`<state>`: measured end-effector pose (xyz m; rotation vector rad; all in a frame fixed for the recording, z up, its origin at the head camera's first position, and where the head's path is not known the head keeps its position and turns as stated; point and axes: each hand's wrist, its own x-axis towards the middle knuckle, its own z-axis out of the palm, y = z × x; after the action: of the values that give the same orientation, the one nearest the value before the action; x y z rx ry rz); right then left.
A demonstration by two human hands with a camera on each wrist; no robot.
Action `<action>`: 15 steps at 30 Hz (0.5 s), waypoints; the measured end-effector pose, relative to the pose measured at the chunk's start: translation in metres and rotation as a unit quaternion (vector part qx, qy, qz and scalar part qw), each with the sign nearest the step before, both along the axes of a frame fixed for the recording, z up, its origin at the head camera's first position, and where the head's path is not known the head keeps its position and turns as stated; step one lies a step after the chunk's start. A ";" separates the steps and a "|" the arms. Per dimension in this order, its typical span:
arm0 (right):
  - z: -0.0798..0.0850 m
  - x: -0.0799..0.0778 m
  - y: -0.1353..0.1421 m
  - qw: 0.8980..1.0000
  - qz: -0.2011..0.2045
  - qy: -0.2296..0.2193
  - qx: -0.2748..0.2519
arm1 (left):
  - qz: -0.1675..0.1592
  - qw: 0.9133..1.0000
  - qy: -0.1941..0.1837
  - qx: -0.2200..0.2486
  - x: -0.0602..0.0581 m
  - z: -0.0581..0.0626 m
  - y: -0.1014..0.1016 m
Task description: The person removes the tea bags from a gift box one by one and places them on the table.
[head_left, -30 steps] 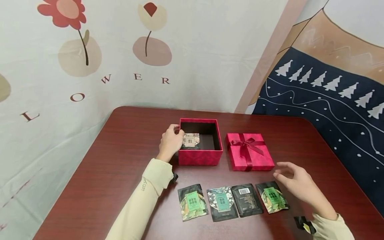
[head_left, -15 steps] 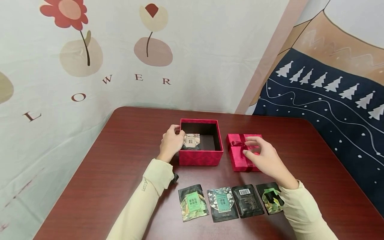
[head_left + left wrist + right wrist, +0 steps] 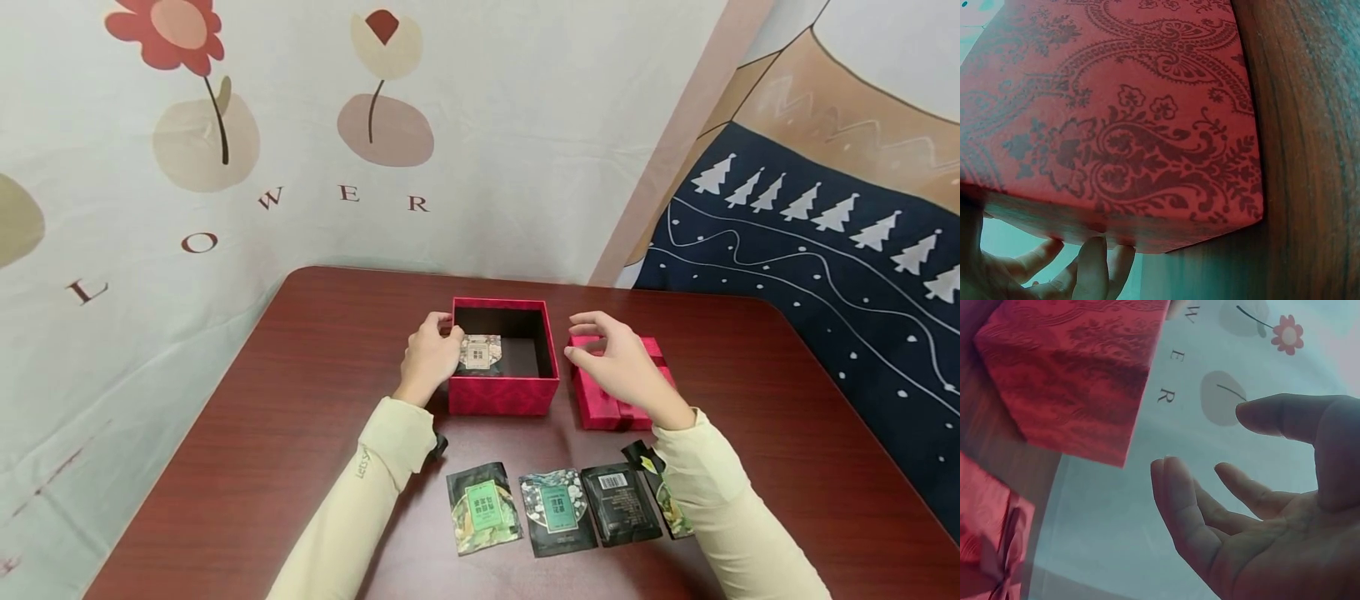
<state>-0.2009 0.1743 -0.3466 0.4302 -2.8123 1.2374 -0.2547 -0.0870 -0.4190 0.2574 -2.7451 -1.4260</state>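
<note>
An open red patterned gift box (image 3: 504, 396) with a dark inside stands on the table. A tea packet (image 3: 480, 354) with a flowered label lies in its left half. My left hand (image 3: 431, 357) grips the box's left wall, thumb at the rim. In the left wrist view its fingers (image 3: 1091, 265) lie against the patterned side. My right hand (image 3: 618, 358) hovers over the red lid (image 3: 600, 408), holding nothing, fingers loosely bent and thumb apart. It covers much of the lid's ribbon; a bow (image 3: 1007, 569) shows in the right wrist view.
Along the front lie a green-labelled packet (image 3: 484, 508), a flowered packet (image 3: 558, 512) and a black packet with a barcode (image 3: 621, 504). Another packet (image 3: 671, 508) is partly hidden by the right sleeve (image 3: 720, 492). Behind the table (image 3: 337, 333) hangs a printed cloth (image 3: 510, 167).
My right hand has moved left and up from the lid's right side to above the lid, toward the box. My left hand stays on the box.
</note>
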 end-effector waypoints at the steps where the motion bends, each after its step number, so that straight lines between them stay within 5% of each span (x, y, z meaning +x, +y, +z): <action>1: 0.001 -0.002 -0.003 1.000 0.002 0.000 -0.002 | 0.000 1.000 0.000 0.000 0.000 0.000 0.000; 15: -0.001 -0.027 -0.049 0.998 0.039 -0.040 -0.028 | 0.005 1.000 0.008 0.001 0.001 0.001 0.001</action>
<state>-0.2278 0.1257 -0.3472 0.5016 -2.8432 1.3755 -0.2534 -0.0863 -0.4182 0.2598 -2.7262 -1.4227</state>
